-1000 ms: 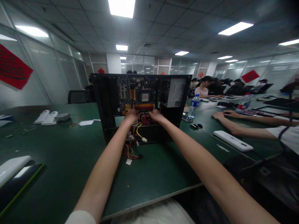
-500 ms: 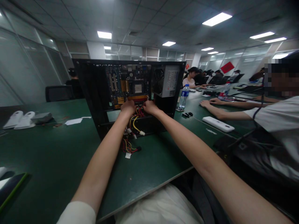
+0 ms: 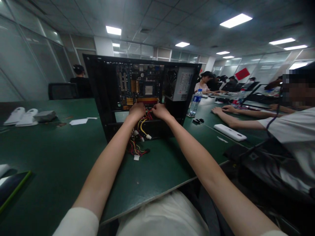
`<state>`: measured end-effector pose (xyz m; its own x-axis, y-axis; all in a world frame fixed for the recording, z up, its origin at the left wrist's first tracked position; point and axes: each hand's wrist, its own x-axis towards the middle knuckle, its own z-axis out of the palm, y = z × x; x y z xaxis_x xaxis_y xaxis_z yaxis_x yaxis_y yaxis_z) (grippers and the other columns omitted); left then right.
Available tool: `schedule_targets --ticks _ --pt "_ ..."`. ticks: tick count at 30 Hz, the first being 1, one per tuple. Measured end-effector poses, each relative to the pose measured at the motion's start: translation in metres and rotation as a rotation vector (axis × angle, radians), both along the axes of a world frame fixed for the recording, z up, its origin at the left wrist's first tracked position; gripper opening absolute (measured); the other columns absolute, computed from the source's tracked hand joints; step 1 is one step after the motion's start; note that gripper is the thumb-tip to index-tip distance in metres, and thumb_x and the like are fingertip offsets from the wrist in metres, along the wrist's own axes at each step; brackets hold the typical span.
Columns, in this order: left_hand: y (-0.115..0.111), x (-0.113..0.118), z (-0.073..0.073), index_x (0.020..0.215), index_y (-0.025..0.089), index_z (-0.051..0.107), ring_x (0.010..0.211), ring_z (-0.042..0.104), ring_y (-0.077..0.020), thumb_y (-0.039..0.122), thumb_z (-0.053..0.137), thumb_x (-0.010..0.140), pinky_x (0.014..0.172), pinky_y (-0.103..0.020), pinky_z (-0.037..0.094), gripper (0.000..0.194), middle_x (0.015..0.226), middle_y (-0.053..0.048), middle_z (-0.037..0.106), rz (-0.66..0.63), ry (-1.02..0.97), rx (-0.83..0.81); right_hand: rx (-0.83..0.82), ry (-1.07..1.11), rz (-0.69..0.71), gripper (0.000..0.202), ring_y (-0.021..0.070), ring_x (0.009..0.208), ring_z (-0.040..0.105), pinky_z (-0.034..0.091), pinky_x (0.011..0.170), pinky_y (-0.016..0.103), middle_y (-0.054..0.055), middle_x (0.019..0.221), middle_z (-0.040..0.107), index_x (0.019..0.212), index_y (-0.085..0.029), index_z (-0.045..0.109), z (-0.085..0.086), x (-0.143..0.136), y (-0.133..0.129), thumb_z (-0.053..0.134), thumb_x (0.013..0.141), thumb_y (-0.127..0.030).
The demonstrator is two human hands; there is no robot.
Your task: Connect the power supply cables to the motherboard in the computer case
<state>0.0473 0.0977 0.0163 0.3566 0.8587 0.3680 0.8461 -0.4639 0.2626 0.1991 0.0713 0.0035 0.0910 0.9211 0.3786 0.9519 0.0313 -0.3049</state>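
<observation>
An open black computer case stands on the green table before me, its inside facing me. Within it are a motherboard and, at upper right, a power supply. My left hand is curled closed at the left end of the orange and red memory slots. At their right end my right hand is closed too, fingertips bent inward. Whatever either hand pinches is hidden. Between and below the hands hang red, yellow and black power cables with white plugs, some lying on the table.
Right of the case stand a water bottle and small black parts, with a white power strip nearer. A co-worker's forearms rest on the table there. Far left lie white shoe-like items, a grey block and paper.
The whole view has shifted slightly, with the case now a little higher and further right in it. Both hands stay at the memory slots.
</observation>
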Motion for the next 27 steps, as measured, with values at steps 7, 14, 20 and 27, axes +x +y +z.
schedule_targets --ticks 7,14,20,27 --pt "0.000 -0.004 0.004 0.101 0.013 0.075 0.097 0.072 -0.0241 0.027 0.054 0.098 0.084 -0.029 0.052 0.026 0.103 -0.013 0.079 -0.153 -0.213 -0.015 0.200 0.026 0.205 0.029 0.0224 0.100 0.073 0.044 0.082 0.027 0.012 0.104 0.080 0.101 -0.013 0.079 0.003 -0.003 -0.017 0.052 0.105 -0.024" --pt "-0.004 -0.006 0.005 0.065 0.018 0.058 0.050 0.049 -0.0115 0.024 0.059 0.090 0.053 -0.023 0.037 0.026 0.056 0.002 0.055 -0.302 -0.602 -0.476 0.352 0.054 0.188 0.033 0.0250 0.097 0.072 0.040 0.079 0.029 0.013 0.103 0.078 0.107 -0.014 0.075 0.004 -0.005 -0.024 0.047 0.110 -0.030" --pt "-0.007 -0.014 0.008 0.057 0.018 0.057 0.049 0.039 -0.0097 0.024 0.067 0.080 0.048 -0.025 0.026 0.026 0.052 0.003 0.049 -0.349 -0.506 -0.490 0.395 0.060 0.208 0.036 0.0250 0.087 0.068 0.037 0.075 0.031 0.012 0.091 0.075 0.093 -0.015 0.072 0.001 -0.004 -0.023 0.046 0.111 -0.033" --pt "-0.008 -0.017 0.013 0.059 0.019 0.053 0.049 0.034 -0.0086 0.025 0.065 0.080 0.049 -0.024 0.021 0.025 0.053 0.005 0.043 -0.352 -0.600 -0.459 0.449 0.109 0.324 0.037 0.0202 0.073 0.062 0.033 0.069 0.030 0.007 0.077 0.070 0.079 -0.018 0.067 0.001 -0.004 -0.022 0.050 0.108 -0.033"
